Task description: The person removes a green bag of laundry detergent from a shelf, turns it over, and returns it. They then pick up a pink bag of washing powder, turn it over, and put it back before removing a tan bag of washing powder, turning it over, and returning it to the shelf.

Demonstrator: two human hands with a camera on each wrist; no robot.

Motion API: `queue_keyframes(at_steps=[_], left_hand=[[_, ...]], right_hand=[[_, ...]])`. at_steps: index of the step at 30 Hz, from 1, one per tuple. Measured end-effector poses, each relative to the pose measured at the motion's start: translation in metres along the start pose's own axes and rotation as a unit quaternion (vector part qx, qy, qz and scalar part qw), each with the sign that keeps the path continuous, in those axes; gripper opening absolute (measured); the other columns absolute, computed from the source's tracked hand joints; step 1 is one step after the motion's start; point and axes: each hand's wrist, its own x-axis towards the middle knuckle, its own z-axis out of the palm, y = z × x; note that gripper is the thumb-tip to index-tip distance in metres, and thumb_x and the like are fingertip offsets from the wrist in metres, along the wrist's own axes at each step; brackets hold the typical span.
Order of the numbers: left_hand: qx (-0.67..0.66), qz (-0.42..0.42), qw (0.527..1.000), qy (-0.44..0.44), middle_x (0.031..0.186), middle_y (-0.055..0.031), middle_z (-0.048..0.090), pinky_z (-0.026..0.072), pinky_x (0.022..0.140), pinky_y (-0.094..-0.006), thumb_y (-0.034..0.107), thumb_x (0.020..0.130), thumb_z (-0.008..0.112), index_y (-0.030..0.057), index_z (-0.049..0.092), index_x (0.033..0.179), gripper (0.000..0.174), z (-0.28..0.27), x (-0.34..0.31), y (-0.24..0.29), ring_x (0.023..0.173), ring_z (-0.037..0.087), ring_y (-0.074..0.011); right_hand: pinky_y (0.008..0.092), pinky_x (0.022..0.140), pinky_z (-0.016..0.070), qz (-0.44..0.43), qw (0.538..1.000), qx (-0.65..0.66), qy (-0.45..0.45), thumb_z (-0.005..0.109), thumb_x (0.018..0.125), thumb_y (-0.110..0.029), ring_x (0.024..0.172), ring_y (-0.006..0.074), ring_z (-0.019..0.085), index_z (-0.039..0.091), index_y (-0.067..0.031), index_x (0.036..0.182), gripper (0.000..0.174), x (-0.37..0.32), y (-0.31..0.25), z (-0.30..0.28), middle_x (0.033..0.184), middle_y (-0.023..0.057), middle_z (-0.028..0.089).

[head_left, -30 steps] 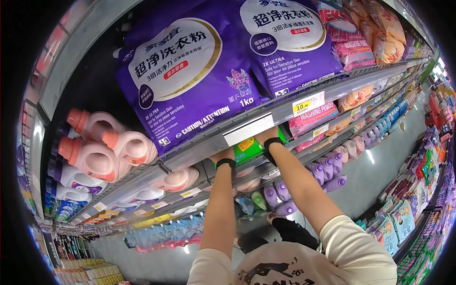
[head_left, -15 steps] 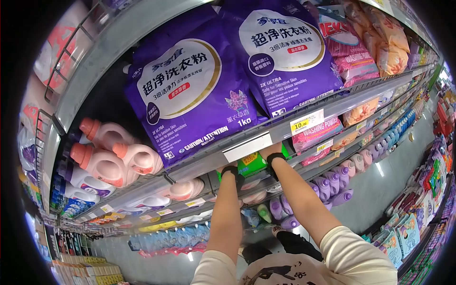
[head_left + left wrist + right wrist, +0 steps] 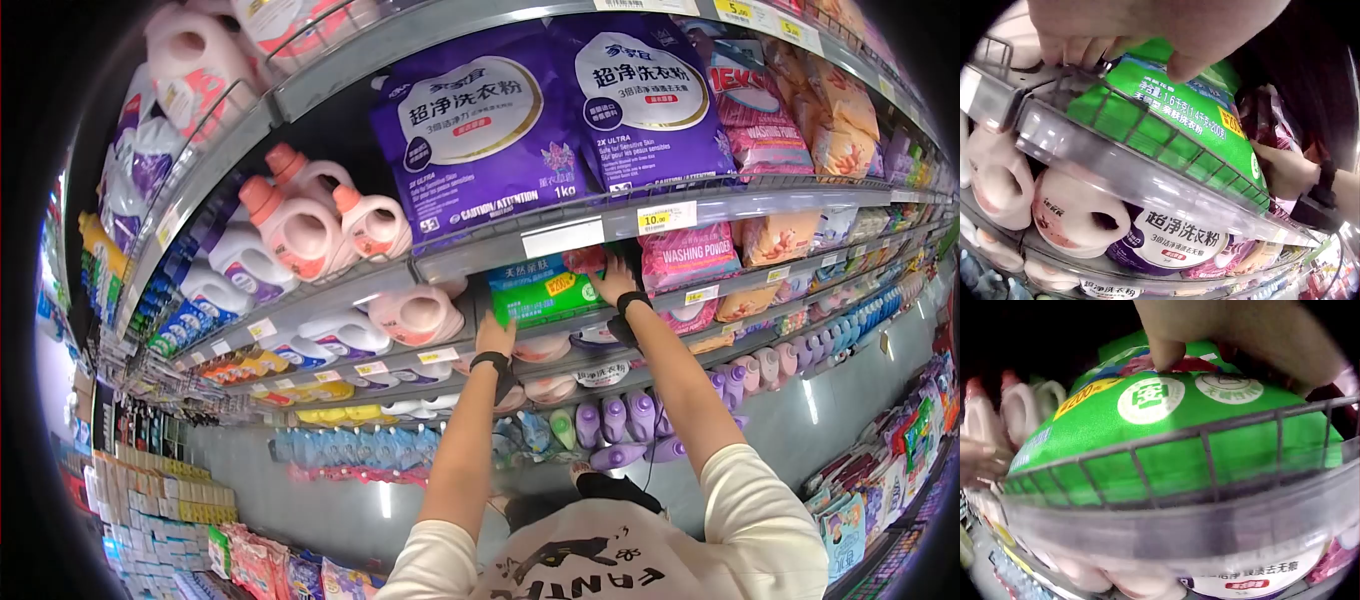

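I am gripping the green bag [image 3: 545,297] at both ends, left hand [image 3: 495,335] and right hand [image 3: 612,282] apart. It is lying on the shelf [image 3: 1116,172] behind a wire rail [image 3: 1207,456]. It might be catching on that rail and slipping from my fingers.

wire-fronted shelf [image 3: 1116,169] carries a green bag [image 3: 1210,106] (lying flat).

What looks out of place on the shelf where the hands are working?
The green detergent bag is the only green pack there, set between pink detergent bottles and pink washing powder bags. The left hand and right hand grip it.
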Motion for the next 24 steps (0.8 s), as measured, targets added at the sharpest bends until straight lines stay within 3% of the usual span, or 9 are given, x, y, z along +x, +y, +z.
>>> queue_keyframes(at_steps=[3, 6, 8, 10, 12, 15, 17, 20, 24], left_hand=[[0.052, 0.045, 0.997, 0.042, 0.114, -0.0251, 0.051, 0.0392, 0.091, -0.0418, 0.03, 0.079, 0.057, -0.0037, 0.045, 0.119, 0.053, -0.012, -0.022, -0.006, 0.106, 0.049, -0.0374], [-0.067, 0.134, 0.988, 0.024, 0.108, -0.0241, 0.054, 0.04, 0.09, -0.0406, 0.027, 0.079, 0.058, -0.0029, 0.052, 0.112, 0.045, -0.04, -0.046, 0.025, 0.103, 0.05, -0.038], [-0.312, 0.143, 0.935, -0.092, 0.101, -0.0143, 0.06, 0.0429, 0.086, -0.032, 0.018, 0.085, 0.055, -0.0021, 0.057, 0.106, 0.029, -0.106, -0.1, 0.116, 0.097, 0.056, -0.0249], [-0.507, 0.186, 0.817, -0.199, 0.099, -0.0063, 0.06, 0.0442, 0.081, -0.0273, 0.011, 0.087, 0.052, 0.0009, 0.058, 0.105, 0.021, -0.173, -0.15, 0.204, 0.091, 0.055, -0.0128], [-0.596, 0.31, 0.712, -0.205, 0.089, -0.0112, 0.06, 0.0461, 0.076, -0.0314, 0.004, 0.086, 0.051, -0.0001, 0.059, 0.09, 0.01, -0.229, -0.196, 0.254, 0.083, 0.057, -0.0184], [-0.729, 0.468, 0.415, -0.279, 0.073, -0.0113, 0.056, 0.0444, 0.049, -0.0326, 0.011, 0.086, 0.053, 0.0051, 0.053, 0.082, 0.007, -0.286, -0.239, 0.295, 0.063, 0.057, -0.0246], [-0.659, 0.511, 0.284, -0.474, 0.075, -0.0051, 0.056, 0.0437, 0.053, -0.032, 0.02, 0.087, 0.054, 0.0088, 0.055, 0.089, 0.011, -0.311, -0.245, 0.299, 0.065, 0.056, -0.0226], [-0.597, 0.438, 0.244, -0.627, 0.087, 0.0052, 0.057, 0.0454, 0.069, -0.0347, 0.027, 0.089, 0.048, 0.0136, 0.06, 0.09, 0.018, -0.325, -0.262, 0.286, 0.078, 0.056, -0.0149], [-0.719, 0.404, 0.261, -0.501, 0.077, 0.0036, 0.057, 0.0455, 0.058, -0.0309, 0.024, 0.09, 0.046, 0.0137, 0.058, 0.08, 0.019, -0.32, -0.279, 0.272, 0.064, 0.056, -0.0142]], right_hand=[[0.049, 0.095, 0.0337, -0.04, 0.998, -0.001, 0.045, 0.059, 0.073, -0.046, 0.119, 0.0424, 0.034, 0.028, -0.008, 0.132, 0.076, -0.02, 0.003, 0.002, 0.134, 0.0241, 0.029], [0.048, 0.091, 0.0365, -0.139, 0.987, 0.027, 0.073, 0.062, 0.071, -0.032, 0.108, 0.0406, 0.042, 0.041, -0.0063, 0.119, 0.059, -0.036, -0.001, -0.005, 0.117, 0.0216, 0.044], [0.0457, 0.09, 0.037, -0.226, 0.97, 0.057, 0.065, 0.061, 0.071, -0.031, 0.105, 0.04, 0.044, 0.046, -0.0061, 0.116, 0.053, -0.057, 0.001, -0.013, 0.115, 0.0208, 0.046], [0.044, 0.089, 0.0375, -0.19, 0.98, 0.033, 0.041, 0.06, 0.071, -0.03, 0.102, 0.0398, 0.045, 0.051, -0.0065, 0.112, 0.048, -0.069, -0.001, -0.022, 0.112, 0.021, 0.048], [0.0442, 0.089, 0.0376, -0.15, 0.989, 0.008, 0.008, 0.06, 0.071, -0.03, 0.101, 0.04, 0.045, 0.052, -0.0067, 0.111, 0.047, -0.064, -0.002, -0.033, 0.111, 0.0213, 0.048], [0.0441, 0.088, 0.0389, -0.153, 0.987, -0.005, 0.05, 0.056, 0.072, -0.03, 0.101, 0.0374, 0.048, 0.056, -0.0078, 0.108, 0.042, -0.038, 0.005, -0.036, 0.107, 0.0205, 0.054], [0.0434, 0.088, 0.039, -0.145, 0.988, -0.005, 0.056, 0.054, 0.073, -0.031, 0.103, 0.0356, 0.049, 0.058, -0.0089, 0.106, 0.04, -0.02, 0.004, -0.039, 0.106, 0.0184, 0.056], [0.0451, 0.092, 0.0362, -0.14, 0.989, -0.041, 0.031, 0.054, 0.072, -0.032, 0.106, 0.0338, 0.049, 0.061, -0.0106, 0.107, 0.041, 0.01, 0.003, -0.039, 0.114, 0.0172, 0.054], [0.0391, 0.09, 0.041, -0.12, 0.991, -0.036, 0.043, 0.059, 0.072, -0.029, 0.106, 0.0328, 0.051, 0.057, -0.005, 0.107, 0.042, 0.051, 0.013, -0.025, 0.111, 0.0179, 0.055]])
